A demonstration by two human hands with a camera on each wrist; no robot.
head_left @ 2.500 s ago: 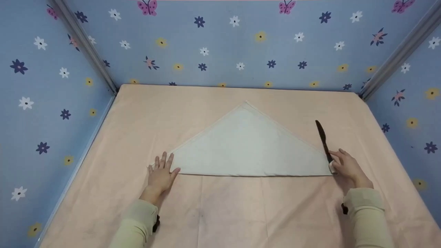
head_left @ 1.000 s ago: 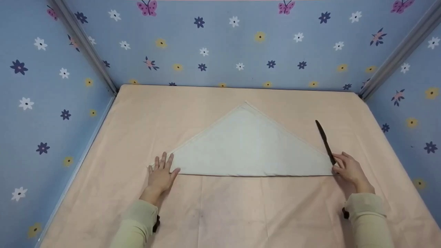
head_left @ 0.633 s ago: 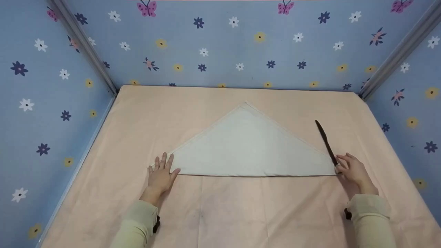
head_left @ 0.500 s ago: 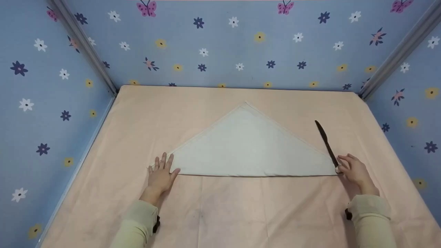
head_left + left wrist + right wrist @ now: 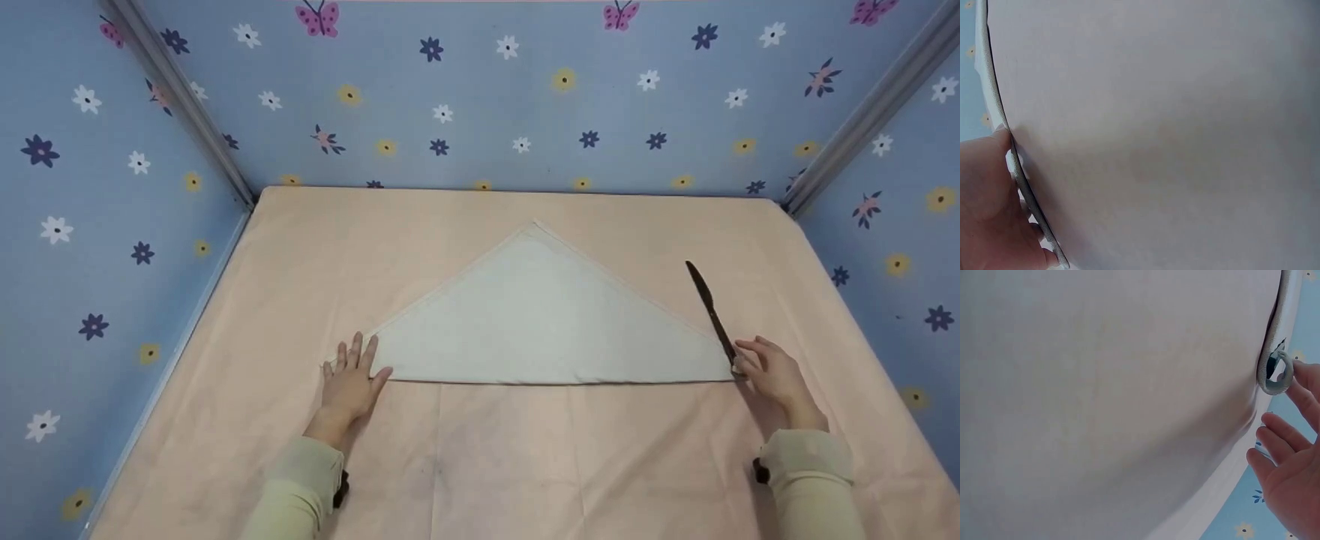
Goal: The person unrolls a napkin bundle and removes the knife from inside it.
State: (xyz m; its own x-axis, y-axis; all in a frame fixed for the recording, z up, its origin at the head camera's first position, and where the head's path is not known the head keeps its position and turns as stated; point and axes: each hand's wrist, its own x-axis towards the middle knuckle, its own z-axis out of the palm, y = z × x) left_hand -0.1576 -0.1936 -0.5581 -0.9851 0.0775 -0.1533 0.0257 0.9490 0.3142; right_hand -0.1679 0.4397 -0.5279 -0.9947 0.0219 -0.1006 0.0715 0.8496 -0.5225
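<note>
A white cloth napkin [image 5: 540, 315], folded into a triangle, lies with its point away from me. My left hand [image 5: 350, 384] rests with fingers spread on its left corner; in the left wrist view, the left hand [image 5: 994, 208] lies along the folded edge. A dark table knife [image 5: 709, 304] lies slanted across the right corner, blade pointing away. My right hand [image 5: 776, 379] pinches that corner at the handle's end. In the right wrist view, the napkin's edge [image 5: 1278, 385] curls round the dark handle end, touched by the right hand's [image 5: 1292, 455] fingers; its other fingers hang apart.
A peach tablecloth [image 5: 510, 465] with faint creases covers the table. Blue panels [image 5: 495, 97] with flowers and butterflies stand at the back and both sides, joined by grey posts [image 5: 187, 105] at the far corners.
My right hand has shifted slightly right and towards me, taking the napkin's corner and the knife's handle end with it. The blade tip stays about in place. My left hand has not moved.
</note>
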